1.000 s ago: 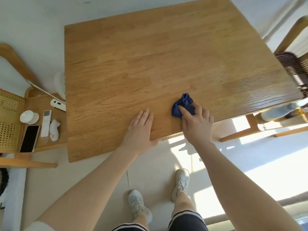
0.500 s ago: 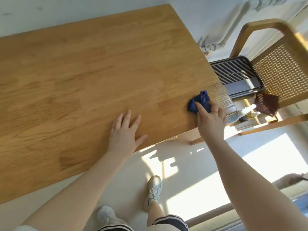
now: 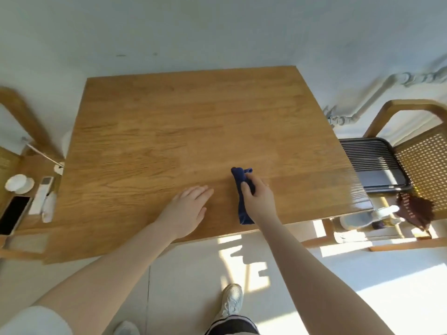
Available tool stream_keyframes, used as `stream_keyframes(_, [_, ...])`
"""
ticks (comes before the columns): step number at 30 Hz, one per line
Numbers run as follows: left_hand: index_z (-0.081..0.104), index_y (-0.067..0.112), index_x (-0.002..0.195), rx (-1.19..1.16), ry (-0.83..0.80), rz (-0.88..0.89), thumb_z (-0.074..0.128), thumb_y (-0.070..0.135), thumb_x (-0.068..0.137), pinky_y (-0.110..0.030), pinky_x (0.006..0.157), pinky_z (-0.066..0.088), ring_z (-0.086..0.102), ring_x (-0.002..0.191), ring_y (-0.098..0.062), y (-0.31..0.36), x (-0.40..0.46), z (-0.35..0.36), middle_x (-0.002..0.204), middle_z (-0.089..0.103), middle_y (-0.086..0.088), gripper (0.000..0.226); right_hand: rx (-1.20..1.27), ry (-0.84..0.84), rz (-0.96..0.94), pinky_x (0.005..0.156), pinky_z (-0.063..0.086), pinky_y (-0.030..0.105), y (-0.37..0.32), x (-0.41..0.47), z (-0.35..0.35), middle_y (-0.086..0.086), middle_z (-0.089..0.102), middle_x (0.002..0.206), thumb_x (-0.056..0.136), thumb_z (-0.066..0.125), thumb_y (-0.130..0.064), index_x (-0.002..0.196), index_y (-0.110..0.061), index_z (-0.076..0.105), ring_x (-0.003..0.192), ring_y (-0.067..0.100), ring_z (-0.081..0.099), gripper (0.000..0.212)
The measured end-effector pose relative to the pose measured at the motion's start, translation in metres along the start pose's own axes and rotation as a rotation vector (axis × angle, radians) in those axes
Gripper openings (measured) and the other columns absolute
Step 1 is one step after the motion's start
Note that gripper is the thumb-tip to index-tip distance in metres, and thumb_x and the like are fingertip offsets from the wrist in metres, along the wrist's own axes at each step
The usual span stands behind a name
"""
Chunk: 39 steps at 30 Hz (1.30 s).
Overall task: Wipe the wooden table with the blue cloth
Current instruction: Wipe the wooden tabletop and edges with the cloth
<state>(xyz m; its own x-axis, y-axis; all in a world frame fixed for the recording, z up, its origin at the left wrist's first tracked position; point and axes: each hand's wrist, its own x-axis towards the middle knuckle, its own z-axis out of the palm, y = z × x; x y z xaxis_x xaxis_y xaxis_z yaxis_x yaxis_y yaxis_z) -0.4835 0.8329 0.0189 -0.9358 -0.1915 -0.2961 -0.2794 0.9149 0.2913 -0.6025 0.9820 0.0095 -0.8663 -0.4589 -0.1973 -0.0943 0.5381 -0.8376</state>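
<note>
Colours and patterns before you, operator:

- Wooden table [image 3: 183,131]: honey-brown top, you see darker streaked grain running in long strips.
- Blue cloth [image 3: 242,201]: plain deep navy, no print.
- Wall [image 3: 217,32]: pale grey-white, with a pipe [image 3: 370,97] painted the same tone.
- Chair [image 3: 425,163] to your right: light wood frame, tan cane panel in a fine lattice of small holes.
- Tray [image 3: 372,163] on it: black, ribbed with thin parallel bars.
- Phone [image 3: 13,215] to your left: black screen.
- Remote [image 3: 43,194]: white.
- Shoe [image 3: 231,302]: white.
- Floor [image 3: 188,274]: off-white, patched with bright sunlight.
</note>
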Motion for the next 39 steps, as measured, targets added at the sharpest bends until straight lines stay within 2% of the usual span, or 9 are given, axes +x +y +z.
stream_keyframes(7, [0.008,0.026,0.150,-0.199,0.039,-0.221,0.044,0.033,0.097,-0.030,0.108,0.030,0.025,0.140,-0.018,-0.156,-0.103,-0.034,0.157,0.009,0.005,0.065,0.049,-0.117,-0.069,0.074,0.035,0.024,-0.086,-0.020,0.135,-0.002,0.057,0.105,0.096,0.042,-0.020,0.120,-0.021,0.053,0.095,0.013,0.051,0.027])
stream_keyframes(13, [0.025,0.021,0.147,-0.330,0.108,-0.274,0.050,0.027,0.094,-0.030,0.106,0.030,0.031,0.137,-0.017,-0.302,-0.162,-0.066,0.156,0.011,0.007,0.059,0.214,-0.091,0.048,0.077,0.043,0.028,-0.165,-0.040,0.253,-0.007,0.058,0.106,0.097,0.042,-0.025,0.121,-0.023,0.051,0.095,0.013,0.056,0.026])
stream_keyframes(17, [0.037,0.016,0.142,-0.397,0.088,-0.261,0.052,0.022,0.094,-0.025,0.106,0.028,0.038,0.131,-0.015,-0.359,-0.153,-0.092,0.153,0.023,0.003,0.051,0.227,-0.093,0.035,0.071,0.044,0.024,-0.200,-0.037,0.293,-0.013,0.058,0.095,0.097,0.042,-0.024,0.111,-0.031,0.052,0.088,0.007,0.056,0.019])
stream_keyframes(19, [0.038,0.018,0.141,-0.451,0.069,-0.230,0.051,0.022,0.094,-0.021,0.100,0.032,0.044,0.117,-0.009,-0.379,-0.133,-0.102,0.150,0.030,0.004,0.048,0.210,-0.095,0.019,0.070,0.044,0.022,-0.210,-0.025,0.299,-0.016,0.059,0.097,0.097,0.043,-0.024,0.108,-0.036,0.051,0.088,0.002,0.056,0.019])
stream_keyframes(23, [0.038,0.025,0.140,-0.476,0.047,-0.220,0.048,0.028,0.094,-0.025,0.094,0.040,0.050,0.113,-0.011,-0.410,-0.088,-0.117,0.135,0.047,0.003,0.047,0.198,-0.055,0.045,0.076,0.044,0.028,-0.220,0.021,0.305,-0.015,0.059,0.101,0.097,0.043,-0.026,0.110,-0.039,0.049,0.093,0.008,0.057,0.020])
stream_keyframes(29, [0.043,0.024,0.137,-0.486,0.036,-0.173,0.045,0.026,0.096,-0.026,0.090,0.044,0.055,0.108,-0.012,-0.448,-0.019,-0.154,0.127,0.056,0.008,0.041,0.051,-0.049,-0.002,0.070,0.041,0.023,-0.244,0.082,0.342,-0.003,0.057,0.104,0.097,0.042,-0.021,0.112,-0.032,0.050,0.092,0.011,0.053,0.020])
stream_keyframes(34, [0.056,0.021,0.121,-0.448,0.012,-0.113,0.046,0.026,0.096,-0.026,0.089,0.045,0.058,0.104,-0.014,-0.499,0.073,-0.189,0.118,0.061,0.001,0.028,-0.288,0.050,-0.106,0.066,0.044,0.026,-0.259,0.132,0.382,-0.002,0.045,0.120,0.096,0.042,-0.027,0.131,-0.025,0.046,0.088,0.014,0.052,0.035])
stream_keyframes(36, [0.055,0.020,0.124,-0.438,0.024,-0.102,0.046,0.025,0.095,-0.028,0.090,0.046,0.058,0.102,-0.016,-0.521,0.111,-0.200,0.119,0.061,-0.001,0.030,-0.481,0.156,-0.258,0.059,0.044,0.029,-0.272,0.160,0.399,0.003,0.048,0.119,0.095,0.044,-0.027,0.127,-0.024,0.051,0.088,0.022,0.055,0.033])
stream_keyframes(39, [0.055,0.020,0.125,-0.453,0.039,-0.066,0.046,0.023,0.095,-0.028,0.089,0.046,0.060,0.101,-0.018,-0.546,0.149,-0.219,0.119,0.062,-0.001,0.032,-0.750,0.250,-0.444,0.048,0.041,0.030,-0.293,0.210,0.431,0.011,0.058,0.100,0.082,0.063,-0.023,0.106,-0.019,0.062,0.072,0.029,0.055,0.024])
